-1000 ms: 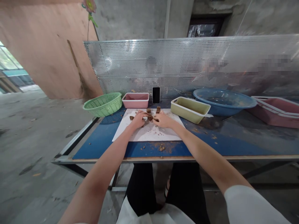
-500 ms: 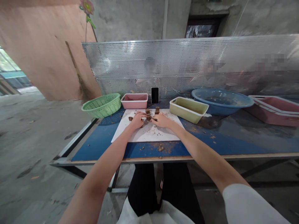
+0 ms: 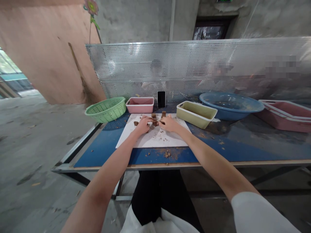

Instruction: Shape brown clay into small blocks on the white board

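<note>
Both hands meet over a white board (image 3: 155, 140) on the blue table. My left hand (image 3: 143, 124) is closed, its fingertips on a small brown lump (image 3: 155, 123) that looks like clay or earth. From the other side, my right hand (image 3: 168, 124) comes in with bent, closed fingers beside that lump; what they pinch is too small to make out. Just behind the hands stand a brown block (image 3: 153, 115) and a second brown block (image 3: 163, 114). Left of my left hand lies a brown chunk (image 3: 136, 123). Crumbs are scattered over the board.
Along the back of the table stand a green basket (image 3: 107, 111), a pink bin (image 3: 140, 108), an upright phone (image 3: 161, 99), an olive bin (image 3: 194, 118), a blue basin (image 3: 228, 111) and stacked pink bins (image 3: 282, 118). A perforated metal screen (image 3: 175, 71) rises behind them. Brown bits (image 3: 167, 155) lie near the front edge.
My right hand has shifted slightly, its fingers now more bent and its knuckles higher. My left hand stays at the lump. My legs have moved closer together below the table.
</note>
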The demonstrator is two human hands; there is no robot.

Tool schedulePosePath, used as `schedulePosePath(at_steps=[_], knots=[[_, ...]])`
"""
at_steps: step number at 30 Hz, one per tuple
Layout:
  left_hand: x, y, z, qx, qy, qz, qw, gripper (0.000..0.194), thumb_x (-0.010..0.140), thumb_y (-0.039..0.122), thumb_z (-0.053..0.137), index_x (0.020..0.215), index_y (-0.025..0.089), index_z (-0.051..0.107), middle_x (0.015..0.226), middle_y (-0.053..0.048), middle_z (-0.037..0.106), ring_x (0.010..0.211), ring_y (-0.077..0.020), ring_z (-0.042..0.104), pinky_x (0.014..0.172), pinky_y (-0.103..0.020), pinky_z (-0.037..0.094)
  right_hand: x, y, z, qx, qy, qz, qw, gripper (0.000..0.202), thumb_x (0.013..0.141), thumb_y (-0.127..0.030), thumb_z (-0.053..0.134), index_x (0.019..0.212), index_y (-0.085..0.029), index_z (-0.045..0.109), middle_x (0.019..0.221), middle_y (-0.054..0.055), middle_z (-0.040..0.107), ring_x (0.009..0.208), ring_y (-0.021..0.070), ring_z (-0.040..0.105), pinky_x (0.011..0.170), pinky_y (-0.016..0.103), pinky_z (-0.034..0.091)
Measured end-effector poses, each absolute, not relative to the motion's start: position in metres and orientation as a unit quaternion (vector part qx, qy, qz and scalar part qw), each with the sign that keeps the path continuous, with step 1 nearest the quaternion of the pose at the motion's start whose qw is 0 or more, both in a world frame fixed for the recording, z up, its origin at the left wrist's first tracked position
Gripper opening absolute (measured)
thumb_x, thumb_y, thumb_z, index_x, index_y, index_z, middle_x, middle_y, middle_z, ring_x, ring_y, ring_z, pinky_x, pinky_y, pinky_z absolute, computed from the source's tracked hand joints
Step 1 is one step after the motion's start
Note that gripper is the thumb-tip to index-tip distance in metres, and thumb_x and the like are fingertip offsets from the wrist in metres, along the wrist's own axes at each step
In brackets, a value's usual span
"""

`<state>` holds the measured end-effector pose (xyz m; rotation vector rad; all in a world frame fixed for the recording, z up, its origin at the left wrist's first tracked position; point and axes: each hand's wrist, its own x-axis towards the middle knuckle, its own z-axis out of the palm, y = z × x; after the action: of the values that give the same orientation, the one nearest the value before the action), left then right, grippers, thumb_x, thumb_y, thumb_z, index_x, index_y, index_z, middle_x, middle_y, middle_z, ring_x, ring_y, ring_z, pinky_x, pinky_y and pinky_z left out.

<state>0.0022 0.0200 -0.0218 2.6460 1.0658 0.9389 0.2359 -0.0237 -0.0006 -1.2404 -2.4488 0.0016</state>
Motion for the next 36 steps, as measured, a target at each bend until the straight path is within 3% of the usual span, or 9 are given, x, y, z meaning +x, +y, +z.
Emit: schedulePosePath(at_steps=[11,16,21,27,30,33,36], knots=[[0.001,0.023,-0.025,0.882,0.346,0.312,0.065,0.066,0.062,-0.005,0.050,0.113,0.022,0.083,0.127,-0.006,0.079,0.120,-0.0281,0.066,0.114,-0.049,0.047,0.238,-0.020,-0.003,-0.462,-0.859,-0.006,0.220,0.043,0.109,-0.034,0.040,0.075,-0.020,0.062,0.088,0.010,0.075,0.081,0.0216,0.059,0.098,0.044,0.035],[0.001,0.023,-0.025,0.880,0.350,0.312,0.068,0.065,0.063,-0.004,0.050,0.113,0.022,0.083,0.127,-0.006,0.079,0.122,-0.0291,0.065,0.115,-0.050,0.046,0.238,-0.019,-0.005,-0.451,-0.875,-0.007,0.177,0.045,0.107,-0.036,0.043,0.069,-0.020,0.062,0.079,0.007,0.073,0.073,0.0193,0.056,0.098,0.044,0.035],[0.001,0.021,-0.023,0.882,0.349,0.310,0.073,0.065,0.062,-0.005,0.051,0.112,0.023,0.083,0.125,-0.005,0.080,0.120,-0.0293,0.065,0.114,-0.048,0.046,0.238,-0.020,-0.002,-0.456,-0.865,-0.011,0.210,0.044,0.109,-0.033,0.041,0.072,-0.021,0.061,0.085,0.009,0.073,0.081,0.0218,0.059,0.098,0.045,0.034],[0.004,0.015,-0.022,0.869,0.363,0.326,0.079,0.061,0.064,-0.004,0.052,0.115,0.020,0.078,0.124,-0.007,0.079,0.121,-0.0305,0.065,0.114,-0.048,0.046,0.238,-0.022,0.001,-0.453,-0.872,-0.022,0.181,0.044,0.107,-0.032,0.043,0.069,-0.020,0.060,0.083,0.009,0.074,0.075,0.0201,0.055,0.098,0.044,0.033],[0.011,0.009,-0.020,0.843,0.389,0.362,0.083,0.052,0.074,0.003,0.059,0.122,0.018,0.070,0.125,-0.010,0.077,0.120,-0.0309,0.064,0.110,-0.047,0.048,0.241,-0.019,0.002,-0.472,-0.858,-0.029,0.198,0.043,0.108,-0.031,0.041,0.073,-0.019,0.061,0.086,0.009,0.074,0.079,0.0211,0.057,0.097,0.043,0.032],[0.020,0.006,-0.018,0.823,0.410,0.384,0.086,0.038,0.085,0.022,0.070,0.122,0.020,0.064,0.120,-0.011,0.076,0.114,-0.0301,0.067,0.108,-0.046,0.049,0.243,-0.016,0.003,-0.480,-0.852,-0.039,0.208,0.044,0.109,-0.031,0.041,0.072,-0.019,0.060,0.086,0.008,0.074,0.082,0.0217,0.059,0.095,0.041,0.031],[0.029,0.006,-0.016,0.813,0.444,0.362,0.102,0.052,0.078,0.035,0.085,0.122,0.022,0.061,0.113,-0.010,0.077,0.109,-0.0315,0.070,0.103,-0.045,0.050,0.245,-0.015,0.004,-0.481,-0.849,-0.042,0.216,0.043,0.109,-0.030,0.042,0.072,-0.018,0.061,0.086,0.008,0.074,0.083,0.0219,0.058,0.093,0.040,0.030]])
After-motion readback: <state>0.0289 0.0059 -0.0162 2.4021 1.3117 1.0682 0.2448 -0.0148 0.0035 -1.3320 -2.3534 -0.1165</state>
